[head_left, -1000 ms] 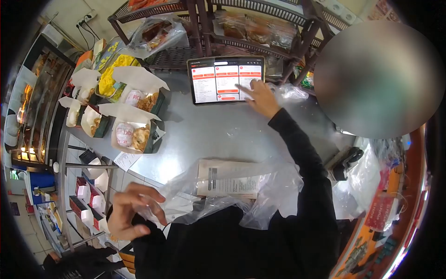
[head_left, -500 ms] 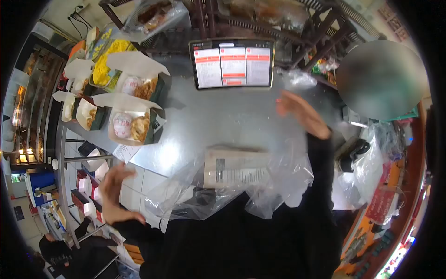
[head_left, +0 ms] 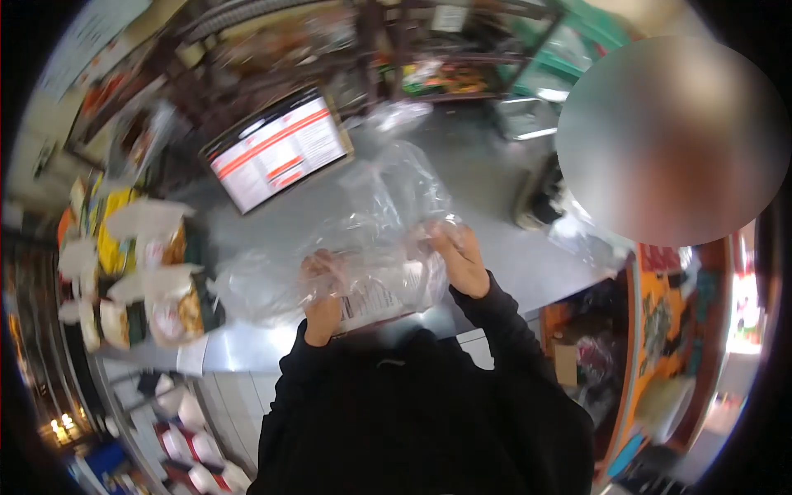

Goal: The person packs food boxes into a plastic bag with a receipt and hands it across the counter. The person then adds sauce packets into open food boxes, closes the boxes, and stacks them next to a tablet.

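A clear plastic bag point(head_left: 396, 198) lies bunched over the metal table in front of me. Through the film shows a flat brown package with dark print point(head_left: 375, 299), near the table's front edge; I cannot tell if it is fully inside the bag. My left hand point(head_left: 322, 293) has its fingers curled on the bag's left part, beside the package. On the other side, my right hand point(head_left: 459, 260) pinches the film at the package's upper right. The fingertips are partly blurred and seen through plastic.
Open cartons of food point(head_left: 175, 313) stand on the left of the metal table point(head_left: 478, 194). Behind the bag leans a lit tablet point(head_left: 285, 153). A metal tray point(head_left: 528, 120) sits at the back right. A blurred oval hides part of the right side.
Both hands were apart and off the bag; now they have come together and hold it. The bag and package have moved farther onto the table. My view has turned right.
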Available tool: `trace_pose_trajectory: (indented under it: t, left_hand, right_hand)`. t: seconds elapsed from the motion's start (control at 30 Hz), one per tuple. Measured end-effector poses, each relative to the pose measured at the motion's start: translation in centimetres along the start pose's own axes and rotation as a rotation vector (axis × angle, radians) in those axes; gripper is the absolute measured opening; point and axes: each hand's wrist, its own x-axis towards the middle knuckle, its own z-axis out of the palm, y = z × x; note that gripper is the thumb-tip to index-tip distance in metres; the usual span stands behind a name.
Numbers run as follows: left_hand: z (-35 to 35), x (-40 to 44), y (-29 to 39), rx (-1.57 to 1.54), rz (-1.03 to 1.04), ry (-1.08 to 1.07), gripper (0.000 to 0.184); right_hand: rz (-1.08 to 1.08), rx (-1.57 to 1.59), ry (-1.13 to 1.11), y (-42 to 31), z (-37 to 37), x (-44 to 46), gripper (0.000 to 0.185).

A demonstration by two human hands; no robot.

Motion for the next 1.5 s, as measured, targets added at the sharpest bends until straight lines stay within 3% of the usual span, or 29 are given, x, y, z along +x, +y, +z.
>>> trace_pose_trajectory:
  t: [0.07, 0.1, 0.17, 0.23, 0.27, 0.33, 0.37, 0.43, 0.47, 0.57, 0.67, 0.7, 0.8, 0.83, 0.87, 0.9, 0.93, 1.0, 1.07, 1.13, 1.2, 1.27, 1.3, 1.33, 1.37, 1.4, 1.43, 1.5]
  left_hand:
    - [3.5, 2.2, 1.5, -0.488, -0.091, 0.073, 0.029]
    - [3.8, 2.9, 1.7, -0.237, -0.1, -0.007, 0.027]
    - [4.7, 4.5, 1.2, -0.355, -0.144, -0.006, 0.029]
    - [4.4, 4.9, -0.2, -0.388, -0.094, 0.088, 0.029]
    - [4.5, 5.8, 0.2, -0.234, 0.023, 0.113, 0.027]
    - [4.9, 8.1, 3.6, 0.223, 0.277, 0.132, 0.027]
    - [5.6, 8.8, 5.8, 0.385, 0.298, 0.17, 0.027]
    - [7.0, 8.7, 8.2, 0.56, 0.269, 0.263, 0.026]
    - [7.7, 8.6, 8.7, 0.569, 0.222, 0.317, 0.026]
    - [9.7, 8.3, 9.7, 0.498, 0.118, 0.471, 0.021]
    - [9.7, 7.0, 10.4, 0.37, 0.049, 0.51, 0.023]
    - [6.7, 5.2, 7.9, 0.198, 0.003, 0.591, 0.026]
    - [7.4, 4.2, 10.9, 0.012, -0.034, 0.471, 0.03]
    - [8.7, 4.1, 11.6, 0.07, -0.022, 0.56, 0.032]
    - [8.2, 3.3, 11.9, -0.142, -0.065, 0.532, 0.03]
    - [8.2, 3.5, 12.3, -0.055, -0.17, 0.529, 0.025]
    - [8.9, 4.4, 12.7, -0.3, -0.105, 0.388, 0.017]
    - [7.5, 4.4, 12.6, -0.235, -0.259, 0.308, 0.015]
    - [6.9, 5.2, 11.8, -0.725, -0.059, 0.299, 0.02]
    - [6.2, 4.8, 11.8, -0.403, -0.003, 0.356, 0.028]
    - [7.6, 4.9, 14.3, -0.357, 0.052, 0.334, 0.039]
    - [8.1, 4.1, 15.0, 0.193, -0.069, 0.088, 0.055]
    - [8.5, 3.6, 15.4, 0.458, -0.077, -0.045, 0.067]
    - [8.4, 3.4, 13.7, 0.397, -0.092, -0.029, 0.057]
    - [7.9, 3.9, 13.4, 0.243, -0.254, -0.03, 0.049]
    - [7.2, 4.4, 12.6, 0.112, -0.122, 0.083, 0.043]
    - [6.4, 4.9, 12.1, -0.024, 0.017, 0.17, 0.037]
    - [5.3, 5.7, 11.3, -0.427, -0.074, 0.261, 0.03]
  right_hand:
    - [-0.146, -0.176, -0.148, -2.3, -3.4, 0.7, 0.027]
    - [-0.256, -0.274, -0.237, -4.3, -5.0, 1.0, 0.028]
    - [-0.404, -0.469, -0.44, -6.7, -9.9, 1.3, 0.038]
    - [-0.285, -0.494, -0.541, -8.8, -18.0, 2.8, 0.043]
    - [-0.118, -0.287, -0.233, -8.6, -21.9, 3.3, 0.041]
    - [-0.268, -0.63, 0.219, -2.6, -34.5, 8.0, 0.033]
    - [-0.249, -1.104, 0.41, 0.7, -40.5, 9.5, 0.033]
    - [-0.1, -1.211, 0.574, 6.0, -48.2, 12.8, 0.039]
    - [-0.143, -1.263, 0.691, 8.6, -50.7, 14.8, 0.042]
    - [-0.163, -1.488, 0.999, 12.0, -52.5, 19.7, 0.036]
    - [0.065, -1.443, 0.757, 11.2, -53.4, 20.7, 0.032]
    - [-0.089, -1.569, 0.8, 9.7, -52.6, 19.7, 0.027]
    - [-0.123, -1.515, 0.868, 6.4, -50.8, 16.1, 0.021]
    - [-0.456, -1.418, 0.844, 7.8, -52.6, 14.9, 0.024]
    - [-0.42, -1.211, 0.765, 5.3, -50.9, 13.6, 0.024]
    - [-0.38, -1.003, 0.706, 0.4, -46.9, 12.3, 0.024]
    - [-0.429, -0.299, 0.662, -4.4, -41.6, 10.7, 0.025]
    - [-0.717, -0.153, 0.483, -9.8, -31.3, 8.2, 0.022]
    - [-0.789, -0.498, -0.041, -11.8, -23.4, 6.4, 0.018]
    - [-0.842, -0.748, -0.622, -12.0, -16.0, 6.4, 0.019]
    - [-0.821, -0.66, -0.913, -8.3, -9.0, 8.2, 0.024]
    - [-0.815, -0.935, -1.13, -5.0, -7.2, 8.6, 0.023]
    - [-0.769, -1.047, -1.197, -3.7, -6.9, 8.7, 0.025]
    - [-0.683, -1.126, -1.177, -3.1, -6.8, 8.0, 0.026]
    - [-0.598, -1.185, -1.105, -2.9, -6.7, 7.5, 0.028]
    - [-0.583, -1.225, -1.022, -3.5, -6.0, 6.7, 0.029]
    - [-0.693, -1.222, -0.988, -4.7, -5.0, 5.8, 0.031]
    - [-1.11, -1.158, -0.944, -9.7, -1.9, 4.2, 0.005]
